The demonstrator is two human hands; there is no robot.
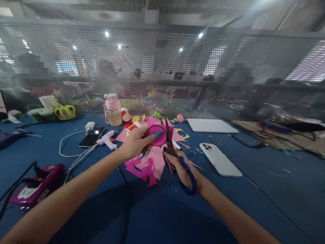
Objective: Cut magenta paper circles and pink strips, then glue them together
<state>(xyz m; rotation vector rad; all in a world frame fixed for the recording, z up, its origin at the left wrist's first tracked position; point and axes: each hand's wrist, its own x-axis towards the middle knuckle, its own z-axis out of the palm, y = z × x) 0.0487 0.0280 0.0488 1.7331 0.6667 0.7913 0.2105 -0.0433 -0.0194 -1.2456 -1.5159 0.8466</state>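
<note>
Evidently, magenta paper (152, 134) and blue-handled scissors (188, 178) meet above the blue tabletop (152, 223).
The left hand (137, 142) is closed in a pinch, its thumb lying flat on the smooth paper, across a round, dark-outlined shape; the right hand (180, 166) is curled round the scissors' glossy loops, and the dark metal blades stand slightly parted at the circle's right side. Beneath lie jagged magenta offcuts (142, 168) on paler pink sheets (159, 162). Behind them stands a clear bottle (113, 110) with a pink top, before a perforated metal screen (142, 61); a white glue gun (108, 139) lies left of the sheets. A white phone (220, 160) with rounded corners rests on the right, its markings too small to read. Bare blue surface shows between it and the right wrist.
</note>
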